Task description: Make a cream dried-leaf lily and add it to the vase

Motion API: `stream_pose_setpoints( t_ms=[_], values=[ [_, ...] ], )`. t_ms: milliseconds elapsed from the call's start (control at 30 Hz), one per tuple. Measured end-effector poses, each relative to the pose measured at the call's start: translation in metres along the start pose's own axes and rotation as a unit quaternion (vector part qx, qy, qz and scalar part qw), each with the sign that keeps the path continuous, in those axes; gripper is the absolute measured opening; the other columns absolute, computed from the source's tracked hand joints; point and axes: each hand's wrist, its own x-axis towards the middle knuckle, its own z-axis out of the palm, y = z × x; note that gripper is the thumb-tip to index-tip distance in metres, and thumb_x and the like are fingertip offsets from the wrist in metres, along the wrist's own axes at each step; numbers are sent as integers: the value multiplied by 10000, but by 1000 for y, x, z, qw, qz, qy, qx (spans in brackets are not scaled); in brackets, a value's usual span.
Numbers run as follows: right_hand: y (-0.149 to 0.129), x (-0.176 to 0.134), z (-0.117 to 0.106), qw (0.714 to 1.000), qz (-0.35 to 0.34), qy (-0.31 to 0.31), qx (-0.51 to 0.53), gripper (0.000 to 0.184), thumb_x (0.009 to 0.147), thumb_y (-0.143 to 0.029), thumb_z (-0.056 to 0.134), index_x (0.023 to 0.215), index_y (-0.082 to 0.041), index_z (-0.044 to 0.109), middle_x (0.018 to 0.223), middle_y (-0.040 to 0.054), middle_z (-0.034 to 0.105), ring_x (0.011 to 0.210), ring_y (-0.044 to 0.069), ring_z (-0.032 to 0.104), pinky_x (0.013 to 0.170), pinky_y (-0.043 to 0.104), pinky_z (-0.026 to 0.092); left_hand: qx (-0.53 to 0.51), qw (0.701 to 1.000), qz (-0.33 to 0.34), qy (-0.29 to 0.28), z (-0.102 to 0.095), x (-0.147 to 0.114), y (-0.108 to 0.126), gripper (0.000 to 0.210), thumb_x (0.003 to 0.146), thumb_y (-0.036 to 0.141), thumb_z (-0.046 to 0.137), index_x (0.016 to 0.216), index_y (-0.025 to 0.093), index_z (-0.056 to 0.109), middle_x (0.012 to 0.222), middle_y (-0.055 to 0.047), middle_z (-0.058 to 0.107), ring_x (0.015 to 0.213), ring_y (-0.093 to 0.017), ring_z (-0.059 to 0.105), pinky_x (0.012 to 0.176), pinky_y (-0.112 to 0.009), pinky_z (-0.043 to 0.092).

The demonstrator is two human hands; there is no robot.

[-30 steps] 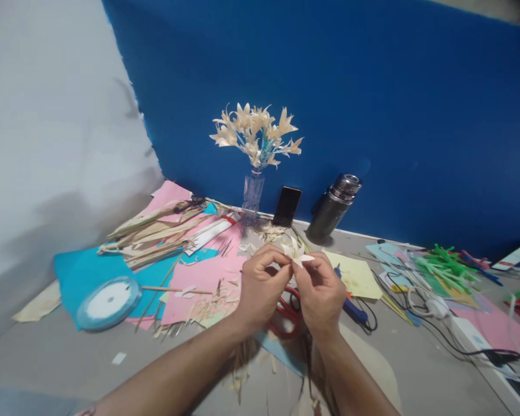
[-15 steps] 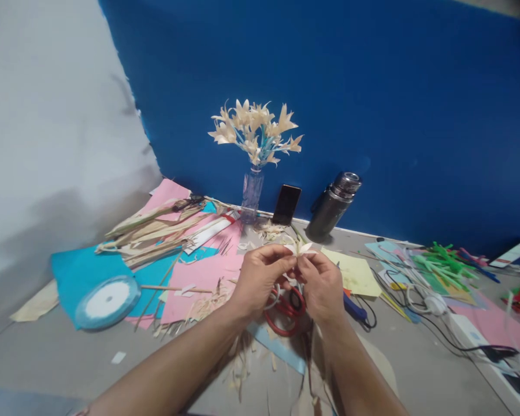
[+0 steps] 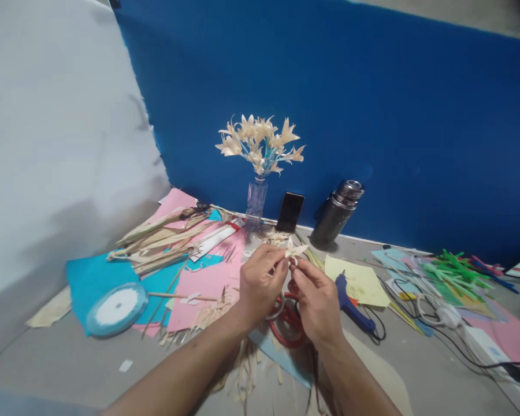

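Between my two hands, above the middle of the table, is a small pale flower with pointed petals, like dried husk. My left hand pinches it from the left with closed fingers. From the right, the thumb and fingers of my right hand close on its base. The fingers hide the flower's lower part. Beneath the hands lie red-handled scissors, partly covered. A blue glue gun rests just right of my right hand, beside a yellow paper sheet.
Behind stand a clear bottle of similar flowers, a phone and a tilted-looking thermos. Left are dried husk strips and a blue ribbon roll. Right are green pipe cleaners, cables and a power strip.
The flower now shows more above my fingertips, its petals turned up and to the right. My right hand has shifted slightly down. The whole view has swung a little left and up.
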Motion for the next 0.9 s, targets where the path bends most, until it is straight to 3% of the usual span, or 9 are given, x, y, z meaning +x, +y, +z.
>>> stream_pose_setpoints(
  t_ms=[233,467,667,833,900],
  values=[
    [-1,0,0,999,-19,-38,-32,312,870,-341,698,1163,-252,754,1138,77,718,982,240,659,796,347,548,70,994,71,-39,-3,-1,-15,255,900,213,592,1083,249,766,1048,-122,718,974,-228,657,864,-311,492],
    [-9,-3,0,990,-72,-72,-98,345,885,-293,673,1225,-251,718,1126,83,664,969,219,630,788,308,553,-8,994,104,13,-1,6,-10,146,877,161,635,839,201,770,812,-54,714,745,-164,658,691,-265,520],
    [5,-4,-4,996,20,-80,41,413,861,-332,707,1270,-273,693,1119,78,682,957,219,633,756,315,554,-47,996,53,47,-3,9,-5,93,817,162,708,733,188,736,815,-30,679,705,-131,636,605,-220,495],
    [-10,-6,-1,991,-44,-74,-106,419,889,-300,667,1308,-286,669,1228,90,653,1009,224,632,751,297,559,-131,988,-80,26,-4,13,-3,74,823,219,697,766,174,680,728,7,607,523,-91,567,492,-209,460],
    [-15,-5,-1,990,-51,-45,-120,338,902,-316,647,1230,-264,713,1165,93,684,982,226,647,737,299,560,-150,984,-97,13,-5,14,-5,65,802,216,707,773,172,668,733,15,600,496,-81,552,473,-204,450]
  ],
)
